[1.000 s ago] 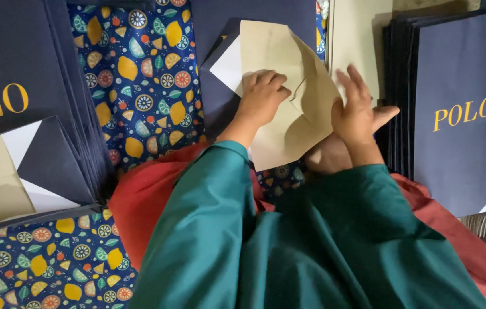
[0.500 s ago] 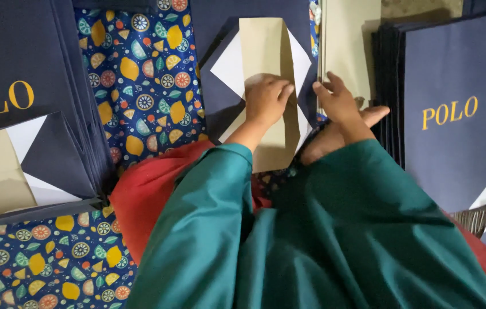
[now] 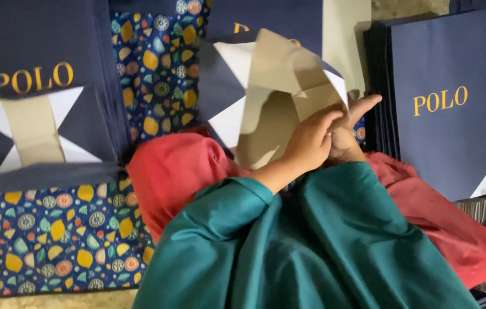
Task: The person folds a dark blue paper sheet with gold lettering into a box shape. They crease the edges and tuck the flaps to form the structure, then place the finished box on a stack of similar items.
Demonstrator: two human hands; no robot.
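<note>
A navy paper bag [image 3: 220,80] with white inner flaps and a tan card bottom [image 3: 277,74] stands tilted up over my lap. My left hand [image 3: 310,140], reaching out of a green sleeve, grips the tan flap at its lower right edge. My right hand [image 3: 356,117] is pressed close behind the left one and mostly hidden by it. Its fingers stretch up along the flap's right corner and hold it.
A stack of navy bags with gold lettering [image 3: 443,114] stands at the right, another [image 3: 31,46] at the left. A bag with its bottom folded [image 3: 31,131] lies on the left stack. A blue patterned mat [image 3: 65,234] and red cloth [image 3: 174,171] lie below.
The bag's tan bottom was lying flat under my two spread hands. It is now lifted and tilted up, and both hands have come together at its right edge.
</note>
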